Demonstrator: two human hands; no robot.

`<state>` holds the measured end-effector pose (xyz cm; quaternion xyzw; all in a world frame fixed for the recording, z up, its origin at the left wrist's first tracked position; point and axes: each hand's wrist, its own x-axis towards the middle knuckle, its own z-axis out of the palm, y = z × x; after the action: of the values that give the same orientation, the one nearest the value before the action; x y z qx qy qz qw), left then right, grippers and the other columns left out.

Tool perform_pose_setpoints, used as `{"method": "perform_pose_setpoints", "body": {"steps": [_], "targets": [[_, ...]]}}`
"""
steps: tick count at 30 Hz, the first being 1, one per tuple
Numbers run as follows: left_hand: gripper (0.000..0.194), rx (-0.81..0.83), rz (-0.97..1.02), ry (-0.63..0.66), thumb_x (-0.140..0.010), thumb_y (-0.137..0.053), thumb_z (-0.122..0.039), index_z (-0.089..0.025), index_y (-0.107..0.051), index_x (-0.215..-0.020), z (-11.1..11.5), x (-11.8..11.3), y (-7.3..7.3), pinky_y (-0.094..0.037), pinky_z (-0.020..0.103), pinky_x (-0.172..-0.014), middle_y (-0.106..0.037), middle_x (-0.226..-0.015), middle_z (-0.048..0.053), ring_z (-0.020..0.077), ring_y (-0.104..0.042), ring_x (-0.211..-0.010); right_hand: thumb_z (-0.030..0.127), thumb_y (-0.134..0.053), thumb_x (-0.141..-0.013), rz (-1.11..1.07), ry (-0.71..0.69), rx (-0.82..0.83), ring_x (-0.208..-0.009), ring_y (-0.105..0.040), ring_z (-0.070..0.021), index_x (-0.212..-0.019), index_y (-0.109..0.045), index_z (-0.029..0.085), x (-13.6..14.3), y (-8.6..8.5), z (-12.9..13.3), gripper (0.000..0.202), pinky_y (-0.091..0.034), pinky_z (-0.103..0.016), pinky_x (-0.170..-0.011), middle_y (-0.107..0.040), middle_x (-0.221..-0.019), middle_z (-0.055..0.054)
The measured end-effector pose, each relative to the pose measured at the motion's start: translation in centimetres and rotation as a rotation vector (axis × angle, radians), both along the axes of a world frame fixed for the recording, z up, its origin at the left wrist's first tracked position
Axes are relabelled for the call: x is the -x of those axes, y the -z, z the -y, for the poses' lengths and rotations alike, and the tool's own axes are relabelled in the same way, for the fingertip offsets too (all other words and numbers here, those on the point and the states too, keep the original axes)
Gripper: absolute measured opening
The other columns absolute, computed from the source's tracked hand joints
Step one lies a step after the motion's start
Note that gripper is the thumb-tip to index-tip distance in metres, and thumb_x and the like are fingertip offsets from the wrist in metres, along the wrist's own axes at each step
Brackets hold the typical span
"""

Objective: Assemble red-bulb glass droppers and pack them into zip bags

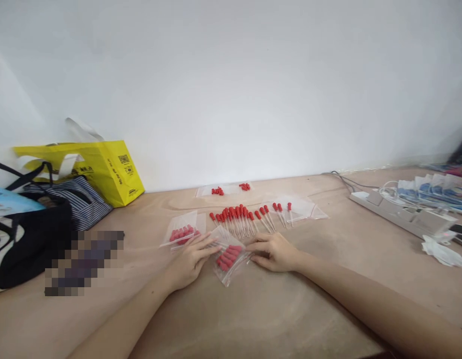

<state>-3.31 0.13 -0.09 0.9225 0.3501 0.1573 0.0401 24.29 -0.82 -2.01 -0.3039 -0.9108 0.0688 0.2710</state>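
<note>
A clear zip bag (231,257) with several red-topped droppers inside lies at the table's front middle. My left hand (191,262) rests on its left side, fingers stretched over the plastic. At its right edge, the bent fingers and thumb of my right hand (274,253) close on the plastic. Beyond my hands, loose droppers with red bulbs (236,214) lie in a row, bulbs away from me. Another filled bag (184,232) is just behind my left hand. By the wall lies a bag with small red bulbs (218,191). A flat clear bag (306,208) lies under the right-hand droppers.
To the left stand a yellow bag (116,172), a striped pouch (85,199) and a black bag (32,242), beside a blurred dark item. A power strip (395,217) with cables, blue-and-white packets (436,192) and a crumpled white tissue (444,251) occupy the right.
</note>
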Motion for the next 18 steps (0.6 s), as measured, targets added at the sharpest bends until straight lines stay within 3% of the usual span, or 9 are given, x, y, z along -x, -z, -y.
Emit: {"method": "perform_pose_setpoints", "body": {"steps": [2,4,9,14,18], "targets": [[0.032,-0.098,0.128,-0.074,-0.085,-0.036,-0.018,-0.024,-0.059,-0.106,0.2,-0.2,0.4,-0.038,0.043,-0.094,-0.057,-0.116,0.005,0.0211,-0.048,-0.111,0.024,-0.047,-0.080,0.026,-0.014,-0.055,-0.082,-0.058,-0.0137,-0.101,-0.060,0.026,0.6,0.4,-0.4,0.025,-0.042,-0.023,-0.068,-0.062,-0.094,-0.002],[0.025,-0.142,0.229,-0.069,-0.085,-0.041,-0.024,-0.021,-0.062,-0.098,1.0,-0.6,0.5,-0.045,0.037,-0.088,-0.062,-0.104,0.006,0.0190,-0.056,-0.099,0.027,-0.044,-0.083,0.037,-0.011,-0.089,-0.080,-0.059,-0.0138,-0.099,-0.062,0.026,1.1,0.7,-0.6,0.024,-0.042,-0.023,-0.067,-0.064,-0.091,-0.003],[0.026,-0.082,0.205,0.143,-0.075,-0.058,-0.036,-0.020,-0.059,-0.095,3.3,-1.3,0.4,-0.049,0.030,-0.079,-0.063,-0.095,0.006,0.0186,-0.058,-0.090,0.027,-0.041,-0.085,0.028,-0.002,-0.103,-0.077,-0.059,-0.0134,-0.096,-0.063,0.024,1.9,0.8,-0.4,0.025,-0.042,-0.023,-0.068,-0.064,-0.086,-0.004],[0.014,-0.201,0.105,0.213,-0.081,-0.049,-0.025,-0.019,-0.061,-0.087,3.1,-1.2,0.7,-0.049,0.029,-0.075,-0.065,-0.088,0.006,0.0170,-0.060,-0.084,0.025,-0.045,-0.081,-0.018,-0.042,-0.040,-0.084,-0.058,-0.0136,-0.102,-0.060,0.024,1.1,0.3,-0.3,0.026,-0.042,-0.023,-0.072,-0.063,-0.095,-0.003],[0.022,-0.359,0.001,0.248,-0.083,-0.040,-0.015,-0.019,-0.062,-0.086,2.6,-1.0,1.1,-0.050,0.028,-0.071,-0.066,-0.087,0.006,0.0168,-0.061,-0.081,0.023,-0.045,-0.080,0.005,-0.027,-0.085,-0.085,-0.058,-0.0144,-0.103,-0.060,0.024,0.7,0.5,-0.6,0.028,-0.043,-0.023,-0.070,-0.063,-0.096,-0.003]]}}
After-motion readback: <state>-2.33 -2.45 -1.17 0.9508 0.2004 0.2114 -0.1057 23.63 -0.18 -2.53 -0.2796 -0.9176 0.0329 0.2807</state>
